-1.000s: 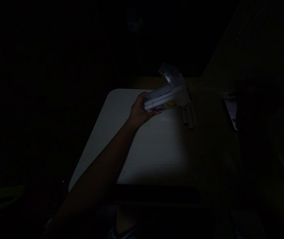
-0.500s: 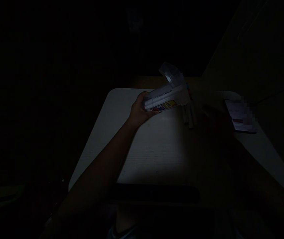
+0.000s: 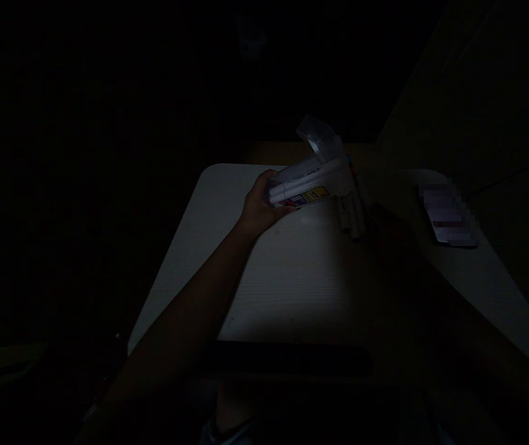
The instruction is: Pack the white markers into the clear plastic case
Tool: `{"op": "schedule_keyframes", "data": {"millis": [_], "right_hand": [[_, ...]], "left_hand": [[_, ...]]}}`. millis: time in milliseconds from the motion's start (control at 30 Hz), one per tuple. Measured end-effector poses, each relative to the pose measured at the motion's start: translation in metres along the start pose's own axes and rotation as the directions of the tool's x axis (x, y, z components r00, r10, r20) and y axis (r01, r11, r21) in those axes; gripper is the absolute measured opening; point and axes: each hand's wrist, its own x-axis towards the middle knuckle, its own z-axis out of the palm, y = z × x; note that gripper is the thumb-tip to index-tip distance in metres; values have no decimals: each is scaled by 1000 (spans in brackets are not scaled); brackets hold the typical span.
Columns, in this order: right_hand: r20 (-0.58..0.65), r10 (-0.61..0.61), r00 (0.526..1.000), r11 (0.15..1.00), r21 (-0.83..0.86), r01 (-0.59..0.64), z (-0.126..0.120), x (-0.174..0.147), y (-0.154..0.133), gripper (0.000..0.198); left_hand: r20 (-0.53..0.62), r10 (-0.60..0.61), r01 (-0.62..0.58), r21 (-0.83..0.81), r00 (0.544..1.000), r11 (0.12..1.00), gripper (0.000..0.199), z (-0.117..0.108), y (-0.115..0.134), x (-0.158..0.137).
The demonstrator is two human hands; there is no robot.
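Note:
My left hand is wrapped round the lower end of a clear plastic marker case, which tilts up to the right above the table. White pens show inside it, and a yellow, blue and red label is on its side. The case's hinged lid stands open at the far end. Several loose markers lie beside the case's open end. Just right of them is my right hand, in deep shadow; its fingers are too dark to make out.
A white wood-grain table lies beneath my arms. At its right side rests a lit phone, partly blurred out. A long black bar runs along the near edge. Something green is at the lower left. Darkness covers the surroundings.
My right hand has shifted slightly left, closer to the loose markers, which have moved a little. More of the phone's left edge shows. My left hand and the case have stayed put.

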Motion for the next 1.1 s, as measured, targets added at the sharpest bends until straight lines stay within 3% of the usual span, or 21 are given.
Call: {"op": "schedule_keyframes", "data": {"millis": [300,400,467,567,733,900,1100], "right_hand": [[52,37,998,999,22,-38,-7,-1,-5,47],[-26,52,998,996,80,-50,-15,2,-5,53],[-156,3,988,987,160,22,-21,4,-6,52],[-341,-109,934,939,274,210,-30,8,-14,47],[-362,-218,906,851,384,358,-39,14,-32,44],[-348,-165,923,829,458,321,-42,26,-35,37],[-210,22,978,870,486,84,-47,40,-39,27]], "left_hand": [[-23,31,-31,7,999,1000,100,1,-4,2],[-19,20,-20,13,1000,1000,99,1,-3,2],[-17,-2,3,13,1000,1000,98,1,-2,2],[-23,-21,21,-10,1000,1000,97,1,1,1],[-25,-14,13,-32,1000,999,92,1,4,1],[-35,-11,10,-44,999,999,94,2,3,1],[-19,3,-4,-15,1000,1000,94,2,5,1]]}}
